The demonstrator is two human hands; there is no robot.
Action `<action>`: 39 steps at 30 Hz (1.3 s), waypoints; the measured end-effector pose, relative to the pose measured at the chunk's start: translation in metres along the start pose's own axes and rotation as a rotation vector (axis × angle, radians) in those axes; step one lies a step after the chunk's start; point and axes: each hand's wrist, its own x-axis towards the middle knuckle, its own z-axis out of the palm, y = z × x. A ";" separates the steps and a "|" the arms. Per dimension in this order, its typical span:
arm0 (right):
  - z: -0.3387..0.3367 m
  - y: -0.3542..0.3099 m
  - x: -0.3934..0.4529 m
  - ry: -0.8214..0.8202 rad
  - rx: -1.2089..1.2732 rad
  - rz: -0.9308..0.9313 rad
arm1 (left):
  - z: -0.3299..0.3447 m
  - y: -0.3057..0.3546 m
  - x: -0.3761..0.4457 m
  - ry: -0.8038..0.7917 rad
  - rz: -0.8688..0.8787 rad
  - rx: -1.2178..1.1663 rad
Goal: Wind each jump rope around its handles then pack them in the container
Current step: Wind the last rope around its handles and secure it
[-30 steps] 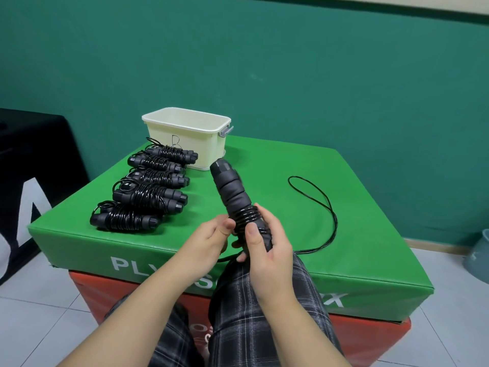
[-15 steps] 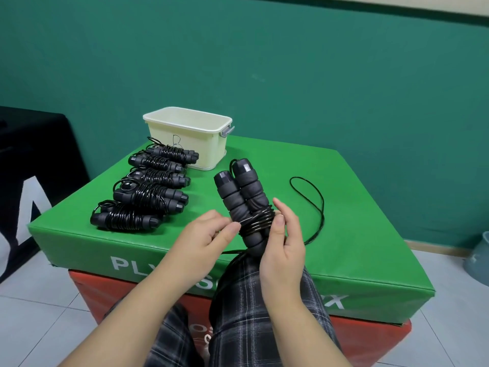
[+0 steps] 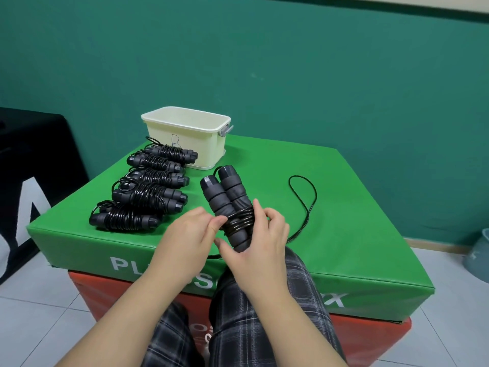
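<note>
Bright even indoor light, soft shadows beside the wound ropes [image 3: 137, 192], wide-angle bending at edges, slight softness

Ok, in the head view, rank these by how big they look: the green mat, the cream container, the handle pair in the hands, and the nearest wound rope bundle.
1. green mat, largest by far.
2. cream container.
3 and 4. handle pair and nearest wound bundle: they look alike; unranked, since the held pair is nearer the camera.
</note>
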 end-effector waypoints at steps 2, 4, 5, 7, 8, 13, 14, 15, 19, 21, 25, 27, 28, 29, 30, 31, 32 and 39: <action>0.000 0.001 -0.002 -0.054 -0.002 -0.005 | -0.001 0.002 -0.001 -0.017 -0.016 0.018; -0.001 0.002 -0.003 -0.034 0.043 -0.025 | -0.002 0.006 -0.001 -0.042 -0.043 0.011; -0.002 0.001 -0.003 -0.042 0.065 -0.021 | -0.003 0.009 0.001 -0.060 -0.054 0.015; -0.003 -0.001 -0.004 -0.062 0.073 -0.010 | -0.005 0.014 0.004 -0.088 -0.080 0.044; -0.002 -0.001 -0.004 -0.063 0.069 -0.001 | -0.004 0.014 0.005 -0.102 -0.093 0.070; -0.005 -0.004 -0.004 -0.074 0.091 0.061 | -0.003 0.021 0.004 -0.109 0.062 0.278; -0.006 -0.004 -0.004 -0.084 0.096 0.075 | -0.003 0.023 0.003 -0.079 0.108 0.327; -0.007 -0.004 -0.003 -0.092 0.097 0.082 | -0.004 0.025 0.004 -0.049 0.146 0.382; -0.009 -0.003 -0.002 -0.153 0.050 0.078 | -0.007 0.028 0.004 -0.012 0.262 0.532; -0.008 -0.002 -0.001 -0.173 0.023 0.057 | -0.007 0.022 0.003 -0.013 0.296 0.539; -0.008 -0.003 0.000 -0.158 0.032 0.032 | -0.006 0.011 -0.001 -0.041 0.241 0.347; -0.009 -0.004 -0.001 -0.142 0.076 0.024 | -0.006 0.006 -0.002 -0.038 0.150 0.203; -0.009 -0.004 -0.002 -0.140 0.099 0.022 | -0.005 0.003 -0.002 -0.044 0.084 0.117; -0.010 -0.005 -0.002 -0.141 0.119 0.022 | -0.005 -0.001 -0.003 -0.055 0.022 0.041; -0.010 -0.005 -0.003 -0.141 0.140 0.022 | -0.004 -0.004 -0.003 -0.056 -0.016 -0.015; -0.009 -0.005 -0.003 -0.135 0.167 0.025 | -0.003 -0.006 -0.004 -0.051 -0.031 -0.051; -0.008 -0.004 -0.004 -0.126 0.206 0.036 | -0.001 -0.009 -0.005 -0.053 -0.037 -0.081; -0.006 -0.002 -0.006 -0.133 0.489 0.171 | 0.010 -0.012 -0.009 -0.101 -0.116 -0.299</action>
